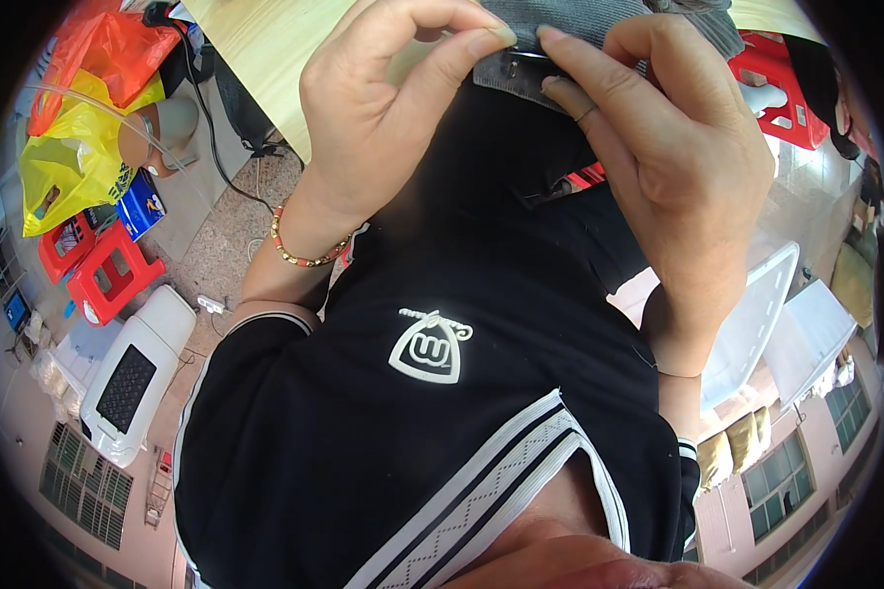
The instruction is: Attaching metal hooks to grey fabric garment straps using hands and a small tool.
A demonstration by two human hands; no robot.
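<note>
A piece of grey ribbed cloth [580, 14] lies at the front edge of the pale wooden table [265, 49], and part of its edge hangs down in front of my dark clothes. My left hand [383, 108] is closed in a pinch, thumb against forefinger, right at the cloth's edge. What the pinch holds is too small to make out. My right hand [673, 137] grips the cloth from the right, with fingertips above and below its edge. A thin shiny line shows between the two hands. The lower strip [521, 80] of the cloth looks smoother and darker.
To the left, yellow [74, 147] and red [103, 59] plastic bags sit above a red stool [113, 270]. A black cable [211, 137] runs down beside the table. Another red stool [781, 93] and a translucent white bin [756, 324] stand to the right.
</note>
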